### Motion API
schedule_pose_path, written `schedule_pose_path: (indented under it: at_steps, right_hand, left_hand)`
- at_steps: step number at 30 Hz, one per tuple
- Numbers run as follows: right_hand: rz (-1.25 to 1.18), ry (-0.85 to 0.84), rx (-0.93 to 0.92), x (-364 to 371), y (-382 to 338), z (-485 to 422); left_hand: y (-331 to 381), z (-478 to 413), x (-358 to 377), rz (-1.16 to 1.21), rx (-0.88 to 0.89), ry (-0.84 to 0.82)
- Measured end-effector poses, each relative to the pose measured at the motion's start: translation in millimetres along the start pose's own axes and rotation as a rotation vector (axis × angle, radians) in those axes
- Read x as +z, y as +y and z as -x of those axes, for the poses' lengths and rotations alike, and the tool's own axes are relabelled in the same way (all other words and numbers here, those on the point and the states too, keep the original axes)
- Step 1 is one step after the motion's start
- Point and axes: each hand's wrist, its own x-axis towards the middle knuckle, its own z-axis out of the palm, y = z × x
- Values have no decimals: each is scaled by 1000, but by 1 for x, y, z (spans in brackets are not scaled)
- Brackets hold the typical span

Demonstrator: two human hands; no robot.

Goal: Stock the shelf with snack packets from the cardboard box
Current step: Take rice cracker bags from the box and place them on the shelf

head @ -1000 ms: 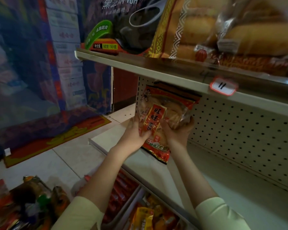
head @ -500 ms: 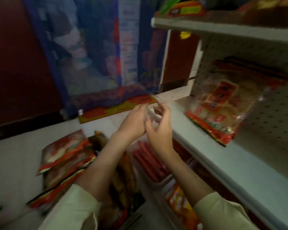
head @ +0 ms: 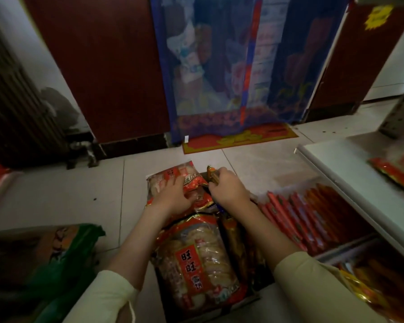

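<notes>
A cardboard box (head: 240,304) on the floor holds several red and clear snack packets. My left hand (head: 173,197) lies on the far packet (head: 173,176), fingers curled over its red edge. My right hand (head: 229,190) grips the other side of that packet, next to a thin orange packet (head: 212,174). A large rice-cracker packet (head: 196,262) lies on top at the near end of the box. At the right, the white shelf (head: 350,169) carries one red packet (head: 397,169), half cut off by the frame edge.
Below the shelf, a lower tier holds rows of red sausage sticks (head: 296,215) and orange packets (head: 378,280). A green and brown bag (head: 49,257) lies at the near left. A red doormat (head: 240,138) and blue curtain (head: 231,66) are ahead, a radiator (head: 12,101) left.
My hands let go of the packet left standing on the shelf, swung down and left, and now hold a packet in the box. My view turned from the shelf to the floor.
</notes>
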Motion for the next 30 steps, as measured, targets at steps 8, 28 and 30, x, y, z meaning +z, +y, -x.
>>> schedule_pose_path:
  at_steps: [8,28,30]
  right_hand:
    - [-334,-192,182,12,-1,-27]
    - [-1214,-474,501,-1,-18,-26]
    - [-1388,-560,507,-12,-19,-24]
  left_hand:
    - [0,-8,1,5,4,-22]
    - [1,-1,-17,-198,316,684]
    - [7,4,-27,-143,403,831]
